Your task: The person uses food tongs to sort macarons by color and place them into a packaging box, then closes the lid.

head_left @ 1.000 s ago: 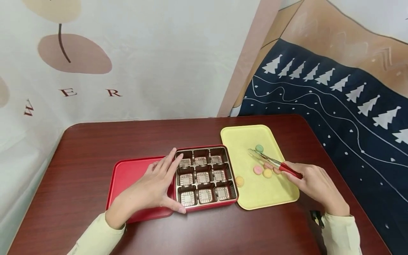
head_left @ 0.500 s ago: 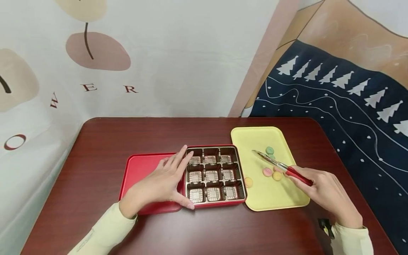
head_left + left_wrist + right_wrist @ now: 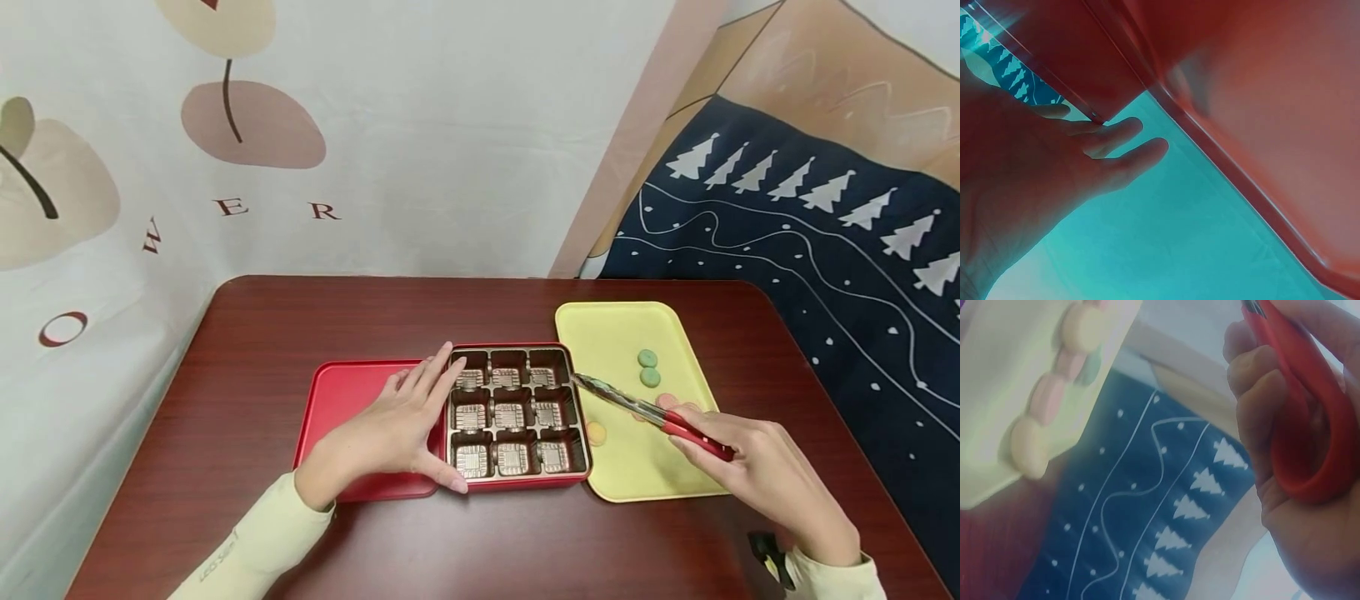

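My right hand (image 3: 780, 467) grips the red handle of a pair of metal tongs (image 3: 618, 396). The tips of the tongs reach the right rim of a red box (image 3: 517, 483) with a brown compartment insert; whether they pinch anything is unclear. No sweets show in the compartments. Along the box's left side rests my left hand (image 3: 390, 433), fingers extended and thumb at the front corner. Round macarons lie on the yellow tray (image 3: 630, 475): two green macarons (image 3: 648, 377), a pink macaron (image 3: 666, 402), a yellow macaron (image 3: 596, 433). Others are partly hidden under the tongs.
A red lid (image 3: 341, 400) lies flat left of the box, partly under my left forearm. All stand on a dark wooden table (image 3: 375, 317). A printed cloth (image 3: 450, 167) hangs behind, and a navy tree-patterned cloth (image 3: 787, 250) at the right.
The tongs have moved left from over the tray to the box's right rim. My left hand has stayed at the box. The head view has turned slightly left.
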The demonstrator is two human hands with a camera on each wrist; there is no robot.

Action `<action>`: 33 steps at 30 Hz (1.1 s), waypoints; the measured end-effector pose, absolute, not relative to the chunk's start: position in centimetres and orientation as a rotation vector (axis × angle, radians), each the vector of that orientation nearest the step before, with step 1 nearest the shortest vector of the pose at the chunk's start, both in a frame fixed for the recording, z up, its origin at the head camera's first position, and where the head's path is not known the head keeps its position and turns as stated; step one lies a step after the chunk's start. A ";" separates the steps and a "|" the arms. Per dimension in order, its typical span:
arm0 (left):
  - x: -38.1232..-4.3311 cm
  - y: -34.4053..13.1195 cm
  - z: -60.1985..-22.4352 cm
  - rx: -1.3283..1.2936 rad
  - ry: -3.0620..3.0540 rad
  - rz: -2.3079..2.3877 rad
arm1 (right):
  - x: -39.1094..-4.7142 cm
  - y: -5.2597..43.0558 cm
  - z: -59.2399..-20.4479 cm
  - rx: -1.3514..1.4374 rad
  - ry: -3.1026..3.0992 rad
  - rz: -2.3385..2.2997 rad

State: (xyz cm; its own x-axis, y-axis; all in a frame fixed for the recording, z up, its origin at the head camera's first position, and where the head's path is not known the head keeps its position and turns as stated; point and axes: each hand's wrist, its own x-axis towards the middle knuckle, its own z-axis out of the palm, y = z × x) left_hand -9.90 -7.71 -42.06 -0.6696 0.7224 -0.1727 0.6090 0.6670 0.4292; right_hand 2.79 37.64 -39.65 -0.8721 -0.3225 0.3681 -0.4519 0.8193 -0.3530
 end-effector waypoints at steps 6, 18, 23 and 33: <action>-9.9 -7.7 -42.1 1.066 2.562 0.477 | 3.2 36.7 -39.5 0.628 -2.710 0.668; -10.0 -7.6 -42.1 1.076 2.555 0.511 | 3.2 35.4 -39.8 0.640 -2.796 0.743; -10.1 -7.5 -42.0 1.095 2.559 0.510 | 3.4 35.3 -40.0 0.647 -2.786 0.753; -10.0 -7.5 -42.0 1.080 2.557 0.499 | 3.8 35.0 -40.1 0.699 -2.795 0.769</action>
